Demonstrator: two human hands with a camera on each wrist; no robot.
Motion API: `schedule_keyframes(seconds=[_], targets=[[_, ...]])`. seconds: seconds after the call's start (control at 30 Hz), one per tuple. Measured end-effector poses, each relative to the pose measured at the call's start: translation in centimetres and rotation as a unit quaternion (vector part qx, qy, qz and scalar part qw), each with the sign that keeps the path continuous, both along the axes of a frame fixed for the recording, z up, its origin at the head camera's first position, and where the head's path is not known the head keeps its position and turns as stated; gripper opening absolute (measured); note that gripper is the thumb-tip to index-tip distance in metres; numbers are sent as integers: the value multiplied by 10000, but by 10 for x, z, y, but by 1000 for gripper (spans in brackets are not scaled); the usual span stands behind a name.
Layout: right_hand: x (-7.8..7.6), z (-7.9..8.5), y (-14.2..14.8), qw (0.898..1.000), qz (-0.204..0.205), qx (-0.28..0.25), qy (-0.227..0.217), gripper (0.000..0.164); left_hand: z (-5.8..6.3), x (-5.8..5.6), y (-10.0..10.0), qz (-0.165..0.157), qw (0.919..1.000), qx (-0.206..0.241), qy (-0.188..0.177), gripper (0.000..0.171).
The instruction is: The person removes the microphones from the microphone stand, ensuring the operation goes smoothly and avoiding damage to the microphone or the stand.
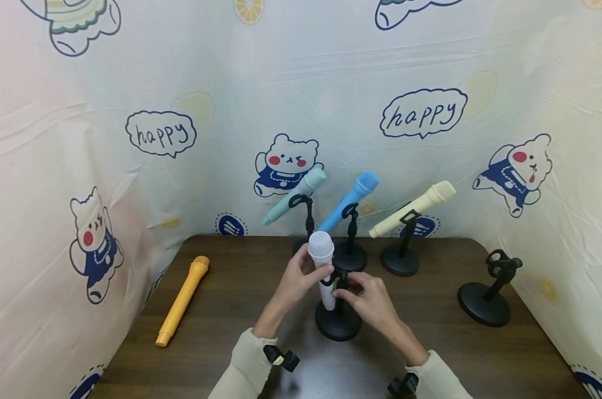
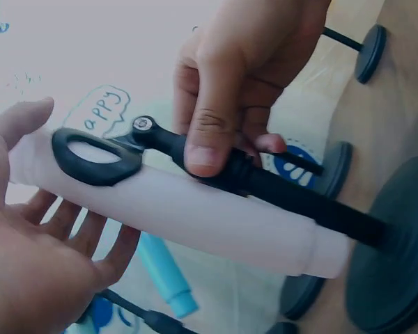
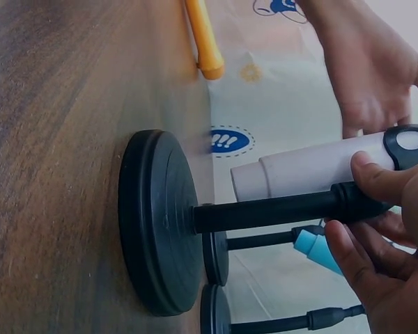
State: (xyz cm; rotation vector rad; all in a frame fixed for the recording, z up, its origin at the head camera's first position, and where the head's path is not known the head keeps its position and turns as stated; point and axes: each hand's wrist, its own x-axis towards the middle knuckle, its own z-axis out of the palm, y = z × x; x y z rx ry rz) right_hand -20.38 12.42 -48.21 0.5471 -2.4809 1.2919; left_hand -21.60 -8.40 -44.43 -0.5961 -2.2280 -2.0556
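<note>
A white microphone [image 1: 321,246] sits in the ring clip [image 2: 66,163] of a black microphone stand [image 1: 338,327], tilted with its mesh head up. My left hand [image 1: 297,280] holds the microphone near its head, thumb on one side and fingers on the other. With thumb and fingers, my right hand [image 1: 372,302] pinches the stand's neck just below the clip. In the right wrist view the stand's round base [image 3: 160,223] rests on the table, and the microphone's tail end [image 3: 247,182] hangs beside the pole.
Behind stand three more stands bearing a teal microphone [image 1: 296,197], a blue microphone [image 1: 348,202] and a cream microphone [image 1: 412,209]. A yellow microphone [image 1: 183,302] lies on the table at left. At right is a black stand [image 1: 485,303] with an unfilled clip.
</note>
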Motion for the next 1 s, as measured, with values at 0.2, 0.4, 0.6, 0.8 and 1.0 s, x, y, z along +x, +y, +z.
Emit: schedule_keyframes(seconds=[0.2,0.4,0.6,0.8,1.0], targets=[[1,1,-1,9999,-69,49,-109,20,7,1,2,449,9985,-234,191,56],[1,1,-2,9999,-114,104,-72,21,9,2,6,735,9965,-216,348,50],[2,1,1,9997,-56,204,120,21,11,2,9,789,9959,-151,408,49],[2,2,2,9987,-18,408,308,17,11,2,8,755,9962,-141,417,50],[1,2,2,9978,44,499,430,16,10,0,5,702,9962,-205,468,50]])
